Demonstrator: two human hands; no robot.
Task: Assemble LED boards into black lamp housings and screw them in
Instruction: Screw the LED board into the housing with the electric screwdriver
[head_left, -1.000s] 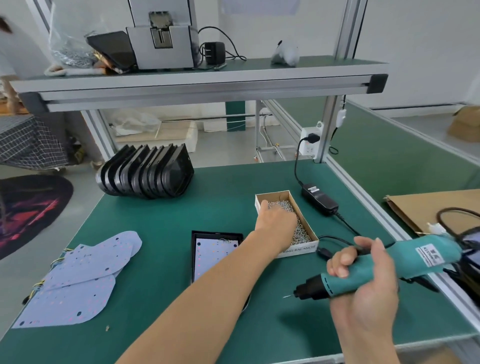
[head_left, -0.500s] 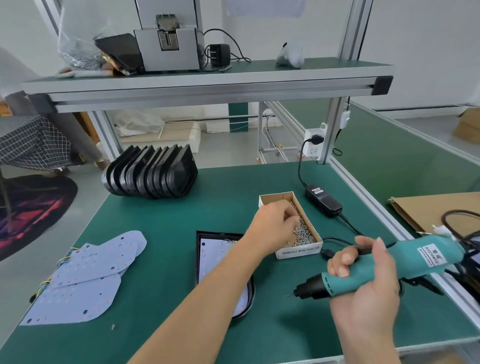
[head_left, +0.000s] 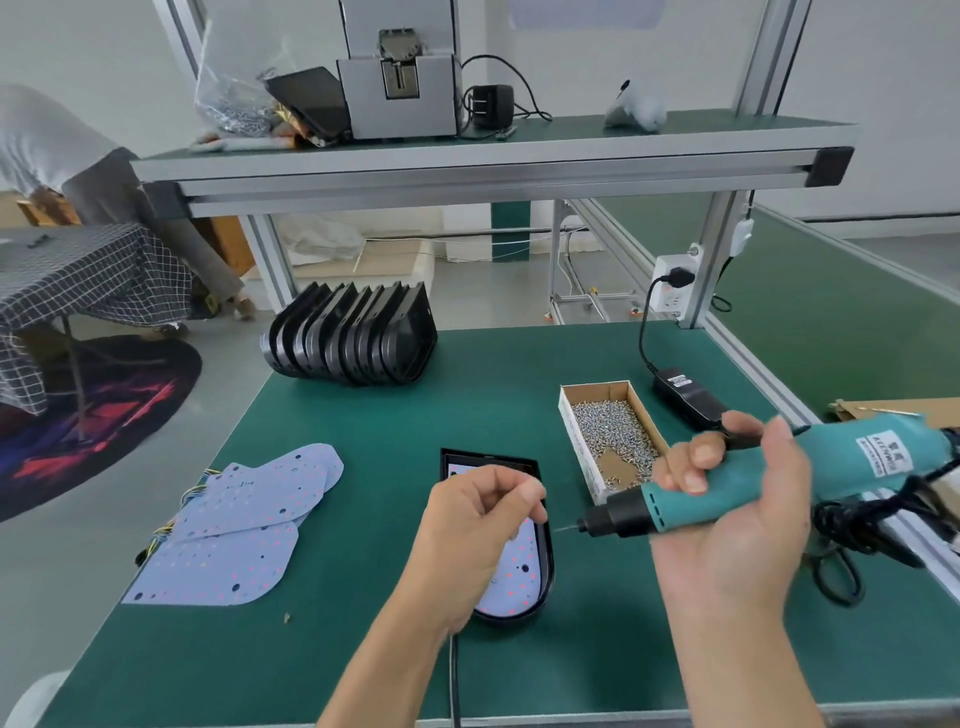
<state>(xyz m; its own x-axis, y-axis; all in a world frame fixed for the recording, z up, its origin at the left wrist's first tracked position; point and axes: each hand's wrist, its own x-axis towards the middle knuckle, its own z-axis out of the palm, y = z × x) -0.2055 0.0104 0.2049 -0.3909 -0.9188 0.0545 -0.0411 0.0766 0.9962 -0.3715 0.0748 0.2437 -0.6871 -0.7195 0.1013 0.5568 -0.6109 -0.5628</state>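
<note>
Leaving the screw box (head_left: 613, 436), left hand (head_left: 478, 525) pinches something unseen over the board-filled housing (head_left: 543, 571); right hand (head_left: 727, 519) grips the screwdriver (head_left: 753, 483); screwing remains.

A single head-worn wide-angle view looks forward and down over the green worktable (head_left: 363, 467); the left hand (head_left: 478, 525) and right hand (head_left: 727, 525) sit close in the lower frame; the upper shelf (head_left: 493, 161) crosses the top; floor shows far left; straight edges bow toward the borders.
</note>
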